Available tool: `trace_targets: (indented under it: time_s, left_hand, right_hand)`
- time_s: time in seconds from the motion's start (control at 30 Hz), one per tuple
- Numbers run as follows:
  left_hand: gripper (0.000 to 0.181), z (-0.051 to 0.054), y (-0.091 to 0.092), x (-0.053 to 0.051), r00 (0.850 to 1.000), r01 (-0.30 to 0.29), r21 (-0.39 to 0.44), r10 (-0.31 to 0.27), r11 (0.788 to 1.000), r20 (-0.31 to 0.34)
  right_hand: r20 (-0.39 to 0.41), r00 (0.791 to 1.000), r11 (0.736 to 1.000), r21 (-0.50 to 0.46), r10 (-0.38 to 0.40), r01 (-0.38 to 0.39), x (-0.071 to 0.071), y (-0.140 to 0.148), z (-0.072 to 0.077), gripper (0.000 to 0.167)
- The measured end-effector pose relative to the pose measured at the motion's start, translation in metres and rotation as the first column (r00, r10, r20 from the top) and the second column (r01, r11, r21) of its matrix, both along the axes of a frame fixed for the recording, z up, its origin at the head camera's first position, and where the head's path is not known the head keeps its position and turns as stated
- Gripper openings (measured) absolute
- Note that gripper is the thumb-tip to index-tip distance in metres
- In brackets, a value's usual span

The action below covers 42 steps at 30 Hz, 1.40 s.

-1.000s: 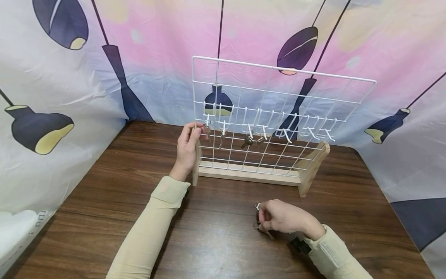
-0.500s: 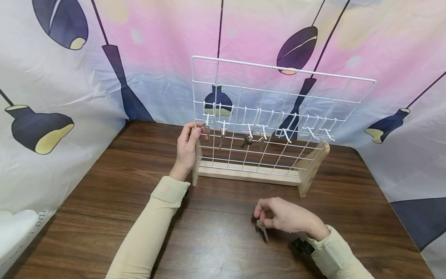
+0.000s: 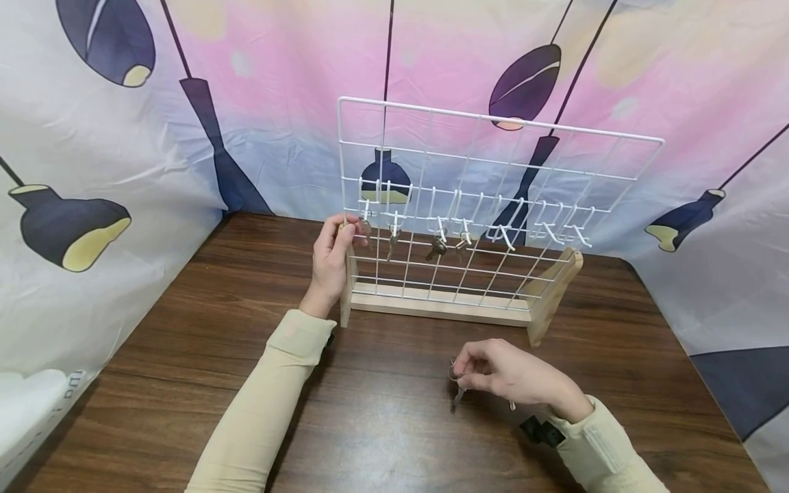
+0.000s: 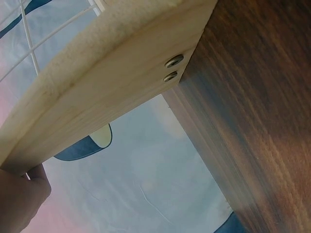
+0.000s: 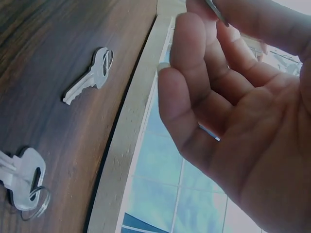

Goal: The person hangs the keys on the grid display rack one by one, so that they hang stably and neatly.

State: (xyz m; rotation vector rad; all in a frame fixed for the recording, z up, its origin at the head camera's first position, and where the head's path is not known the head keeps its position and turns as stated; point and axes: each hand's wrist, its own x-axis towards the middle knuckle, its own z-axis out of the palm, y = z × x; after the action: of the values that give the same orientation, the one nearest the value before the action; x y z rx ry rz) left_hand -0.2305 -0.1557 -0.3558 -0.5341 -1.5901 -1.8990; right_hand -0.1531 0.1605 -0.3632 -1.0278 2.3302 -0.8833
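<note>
My right hand [image 3: 514, 373] is low over the table in front of the rack, thumb and fingertips pinching a key [image 3: 459, 395] with a ring on it. In the right wrist view only a metal edge of that key [image 5: 216, 12] shows at the thumb. Two silver keys, a nearer one [image 5: 24, 179] and a farther one [image 5: 90, 75], lie on the tabletop there, each with a ring. My left hand [image 3: 331, 257] grips the top of the rack's left wooden side [image 4: 112, 73], by the edge of the white wire grid [image 3: 431, 146].
Several white hooks [image 3: 505, 236] line the grid; the left ones carry keys [image 3: 437, 248]. A wooden bar [image 3: 440, 307] and right side piece [image 3: 555, 296] support it. Patterned cloth [image 3: 296, 82] surrounds the dark wooden table [image 3: 370, 411]. Something white [image 3: 37, 411] stands at the left.
My right hand has shifted slightly right and away from me, and the key under its fingertips hangs at a different angle. The left hand stays on the rack.
</note>
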Motion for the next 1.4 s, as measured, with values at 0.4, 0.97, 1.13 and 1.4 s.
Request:
trace_targets:
  time_s: [0.4, 0.97, 1.13, 1.4]
  left_hand:
    - [0.019, 0.001, 0.0, -0.001, 1.0, -0.001, 0.003, 0.001, 1.0, 0.017]
    - [0.021, -0.002, 0.0, -0.002, 1.0, 0.006, 0.019, -0.006, 1.0, -0.007]
    - [0.02, 0.001, 0.0, 0.001, 1.0, 0.008, 0.014, -0.008, 1.0, 0.007]
    - [0.017, 0.019, 0.006, 0.017, 1.0, 0.002, 0.0, -0.002, 1.0, 0.009]
  right_hand:
    - [-0.059, 0.986, 0.959, -0.248, -0.157, 0.138, -0.002, 0.002, 0.007, 0.007]
    - [-0.226, 0.888, 0.794, -0.569, -0.4, 0.213, -0.007, 0.003, 0.019, 0.017]
    - [-0.238, 0.865, 0.748, -0.629, -0.442, 0.21, -0.007, 0.004, 0.02, 0.018]
    - [-0.216, 0.842, 0.607, -0.78, -0.494, 0.155, -0.009, 0.0, 0.03, 0.023]
